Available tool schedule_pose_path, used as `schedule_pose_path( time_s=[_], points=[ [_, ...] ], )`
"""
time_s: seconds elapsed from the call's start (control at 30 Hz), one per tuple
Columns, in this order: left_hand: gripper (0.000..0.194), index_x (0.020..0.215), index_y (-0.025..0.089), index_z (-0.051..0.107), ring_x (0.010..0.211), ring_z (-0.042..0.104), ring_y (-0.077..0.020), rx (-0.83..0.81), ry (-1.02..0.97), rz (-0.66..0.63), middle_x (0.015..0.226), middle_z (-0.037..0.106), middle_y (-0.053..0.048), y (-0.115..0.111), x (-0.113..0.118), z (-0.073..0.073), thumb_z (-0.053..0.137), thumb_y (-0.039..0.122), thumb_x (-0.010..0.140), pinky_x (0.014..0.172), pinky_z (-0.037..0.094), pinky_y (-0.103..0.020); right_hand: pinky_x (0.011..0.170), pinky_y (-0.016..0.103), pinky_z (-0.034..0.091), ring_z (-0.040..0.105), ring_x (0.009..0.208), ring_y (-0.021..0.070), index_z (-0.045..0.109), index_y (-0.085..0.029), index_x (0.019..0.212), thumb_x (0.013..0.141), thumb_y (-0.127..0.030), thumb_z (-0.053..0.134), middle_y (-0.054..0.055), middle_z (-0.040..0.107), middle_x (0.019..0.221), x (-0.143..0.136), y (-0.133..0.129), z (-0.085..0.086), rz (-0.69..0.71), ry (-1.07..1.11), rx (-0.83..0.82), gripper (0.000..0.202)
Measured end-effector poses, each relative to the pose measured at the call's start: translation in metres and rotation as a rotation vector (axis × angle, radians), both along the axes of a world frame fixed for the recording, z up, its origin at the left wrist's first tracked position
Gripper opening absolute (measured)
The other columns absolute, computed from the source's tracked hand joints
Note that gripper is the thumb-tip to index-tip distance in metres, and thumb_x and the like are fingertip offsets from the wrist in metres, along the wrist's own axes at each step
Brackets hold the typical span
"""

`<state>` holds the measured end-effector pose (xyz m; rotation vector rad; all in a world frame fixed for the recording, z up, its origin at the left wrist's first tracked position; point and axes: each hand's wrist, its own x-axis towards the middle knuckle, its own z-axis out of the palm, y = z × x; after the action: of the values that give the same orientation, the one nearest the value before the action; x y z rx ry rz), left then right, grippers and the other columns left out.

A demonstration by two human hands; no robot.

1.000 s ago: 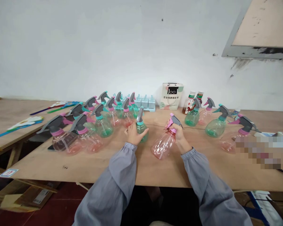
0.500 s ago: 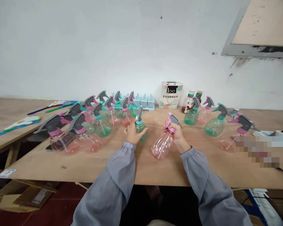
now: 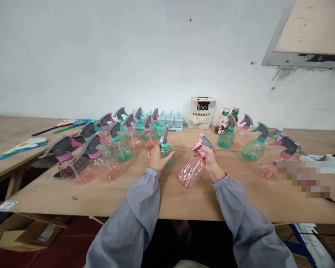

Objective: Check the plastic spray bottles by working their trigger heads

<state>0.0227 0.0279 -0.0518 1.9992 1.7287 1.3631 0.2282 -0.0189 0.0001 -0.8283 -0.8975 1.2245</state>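
1 item (image 3: 307,180) at right pixelated beyond recognition and 2 grey sleeves (image 3: 135,214) cut off below

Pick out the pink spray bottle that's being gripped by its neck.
It's the slanting pink spray bottle, its neck in the right hand. No other pink one has a hand around its neck; the left hand is at a green bottle.

Pink bottle (image 3: 189,173), pink collar (image 3: 202,153); green bottle (image 3: 166,150), turquoise collar (image 3: 164,144); plain grey sleeves (image 3: 142,197).

Wd tbl (image 3: 100,197) w/ spray btls (image 3: 122,150)
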Motion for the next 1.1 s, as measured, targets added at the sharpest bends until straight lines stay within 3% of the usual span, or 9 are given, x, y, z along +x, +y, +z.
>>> schedule_pose_path(
  time_s=[0.17,0.37,0.5,0.57,0.63,0.77,0.83,0.97,1.1],
  points=[
    [0.065,0.131,0.02,0.052,0.123,0.058,-0.0365,0.008,0.006,0.01,0.124,0.067,-0.015,0.001,0.0,0.0,0.077,0.046,0.076,0.106,0.039,-0.053,0.057,0.023,0.048,0.064,0.07,0.0164,0.066,-0.023,0.075,0.053,-0.029,0.067,0.0,0.072,0.076,-0.002,0.0,0.0,-0.019,-0.033,0.019,0.023],
    [0.073,0.138,0.022,0.048,0.124,0.057,-0.0372,0.004,-0.005,-0.009,0.125,0.066,-0.015,0.001,-0.001,-0.001,0.077,0.047,0.076,0.106,0.038,-0.055,0.054,0.025,0.046,0.057,0.058,0.0137,0.06,-0.022,0.059,0.053,-0.026,0.061,-0.002,0.063,0.059,0.004,0.0,0.002,-0.092,-0.069,0.075,0.007],
    [0.073,0.137,0.022,0.049,0.124,0.057,-0.0372,0.0,-0.014,-0.022,0.123,0.067,-0.015,0.001,-0.002,0.0,0.077,0.048,0.075,0.105,0.038,-0.054,0.064,0.028,0.049,0.067,0.08,0.0194,0.068,-0.022,0.067,0.06,-0.031,0.065,0.002,0.074,0.08,0.04,0.002,0.01,-0.194,-0.353,0.193,0.011],
    [0.071,0.134,0.022,0.051,0.124,0.057,-0.0366,0.001,-0.019,-0.039,0.122,0.067,-0.015,0.001,-0.002,0.0,0.078,0.048,0.074,0.106,0.038,-0.054,0.068,0.028,0.05,0.069,0.096,0.0225,0.075,-0.024,0.086,0.068,-0.037,0.068,0.004,0.077,0.095,0.07,0.002,0.011,-0.324,-0.497,0.17,0.024],
    [0.071,0.133,0.022,0.051,0.125,0.056,-0.0369,-0.012,-0.029,-0.046,0.123,0.067,-0.015,0.001,-0.002,0.0,0.078,0.048,0.073,0.106,0.037,-0.054,0.063,0.028,0.049,0.069,0.092,0.0237,0.076,-0.022,0.098,0.07,-0.046,0.07,0.006,0.077,0.096,0.101,0.003,0.01,-0.481,-0.57,0.141,0.038],
    [0.072,0.134,0.022,0.05,0.128,0.055,-0.0378,-0.033,-0.041,-0.052,0.124,0.066,-0.015,0.001,-0.002,0.001,0.079,0.047,0.073,0.107,0.037,-0.056,0.053,0.028,0.045,0.062,0.063,0.0184,0.077,-0.018,0.083,0.066,-0.054,0.075,0.001,0.066,0.063,0.146,0.001,0.003,-0.835,-0.709,0.146,0.04],
    [0.072,0.134,0.022,0.05,0.128,0.055,-0.0376,-0.031,-0.047,-0.053,0.124,0.066,-0.015,0.001,-0.003,0.001,0.079,0.046,0.073,0.108,0.037,-0.056,0.053,0.029,0.045,0.058,0.058,0.0169,0.077,-0.018,0.083,0.066,-0.056,0.074,-0.002,0.06,0.059,0.155,0.0,-0.001,-0.951,-0.726,0.156,0.042],
    [0.07,0.133,0.022,0.05,0.128,0.055,-0.037,-0.027,-0.067,-0.077,0.124,0.066,-0.014,0.002,-0.003,0.001,0.079,0.045,0.073,0.108,0.036,-0.056,0.067,0.034,0.054,0.064,0.072,0.0203,0.074,-0.018,0.094,0.07,-0.056,0.072,0.002,0.068,0.075,0.156,-0.002,-0.014,-0.985,-0.784,0.241,0.045],
    [0.067,0.13,0.022,0.052,0.129,0.054,-0.037,0.004,-0.083,-0.096,0.126,0.065,-0.014,0.003,-0.003,-0.001,0.079,0.045,0.073,0.109,0.036,-0.056,0.079,0.043,0.056,0.067,0.088,0.0254,0.067,-0.018,0.108,0.073,-0.064,0.07,0.009,0.07,0.098,0.161,-0.006,-0.041,-0.934,-0.889,0.293,0.058]
  ],
)
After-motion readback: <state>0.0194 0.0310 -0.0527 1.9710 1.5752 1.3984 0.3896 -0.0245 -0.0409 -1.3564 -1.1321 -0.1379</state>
